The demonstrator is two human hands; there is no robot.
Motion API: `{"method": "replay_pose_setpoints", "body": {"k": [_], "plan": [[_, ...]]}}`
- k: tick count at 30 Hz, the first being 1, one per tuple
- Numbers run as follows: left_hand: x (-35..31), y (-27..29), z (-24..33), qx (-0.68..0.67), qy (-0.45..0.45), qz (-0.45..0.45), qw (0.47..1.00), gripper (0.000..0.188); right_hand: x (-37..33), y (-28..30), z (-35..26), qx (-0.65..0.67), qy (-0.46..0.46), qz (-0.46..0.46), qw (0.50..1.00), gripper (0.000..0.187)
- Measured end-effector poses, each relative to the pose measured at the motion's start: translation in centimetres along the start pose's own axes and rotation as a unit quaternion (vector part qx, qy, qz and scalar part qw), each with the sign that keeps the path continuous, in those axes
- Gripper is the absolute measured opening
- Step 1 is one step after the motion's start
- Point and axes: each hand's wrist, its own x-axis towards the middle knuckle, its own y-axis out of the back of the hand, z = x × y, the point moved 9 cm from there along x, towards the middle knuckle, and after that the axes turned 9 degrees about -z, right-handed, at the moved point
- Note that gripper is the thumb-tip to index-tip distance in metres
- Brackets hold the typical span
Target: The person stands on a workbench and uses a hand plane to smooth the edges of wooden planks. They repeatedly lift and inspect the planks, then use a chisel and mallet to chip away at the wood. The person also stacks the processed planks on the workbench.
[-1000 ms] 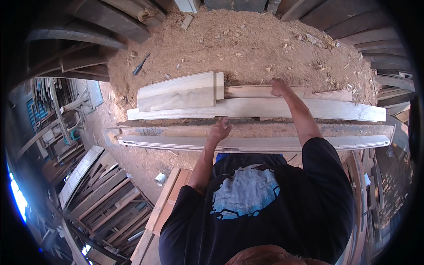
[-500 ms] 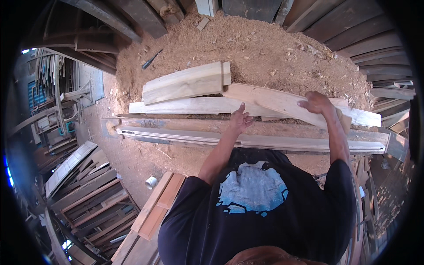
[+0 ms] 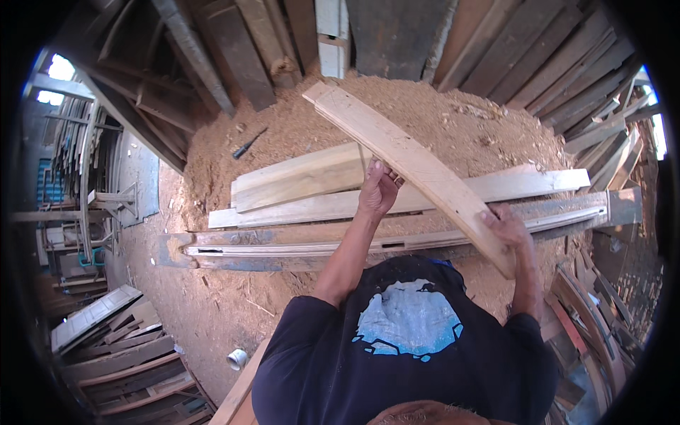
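A long pale wooden plank (image 3: 418,157) is raised at a slant, its far end to the left and its near end by my right side. My right hand (image 3: 506,225) grips it close to the near end, thumb on the upper face. At its left edge, about midway, my left hand (image 3: 380,188) is closed with curled fingers partly hidden by the wood. Beneath lie a shorter wide board (image 3: 297,180) and a long pale board (image 3: 510,185). Nearer to me, a long slotted wooden piece (image 3: 297,249) rests on a heavy beam (image 3: 177,244).
Sawdust (image 3: 453,124) covers the ground beyond the boards, with a dark-handled tool (image 3: 248,144) on it. Upright planks (image 3: 510,57) lean along the far side. Stacked timber (image 3: 127,354) lies at lower left, near a white cup-like object (image 3: 236,359).
The plank has come up off the other boards and swung so its far end points away to the left. Both hands have closed on it. The view has shifted slightly.
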Motion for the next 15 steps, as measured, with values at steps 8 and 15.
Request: {"method": "replay_pose_setpoints", "body": {"k": [8, 15], "plan": [[-7.6, -5.7, 12.0, -0.044, -0.084, -0.232, 0.968, 0.096, 4.0, -15.5, -11.4, 0.006, 0.105, -0.088, 0.991, 0.06], [-13.8, -9.5, 18.7, 0.178, -0.15, -0.165, 0.958, 0.108, -3.9, -11.2, -29.2, -0.062, 0.354, 0.356, 0.863, 0.086]]}}
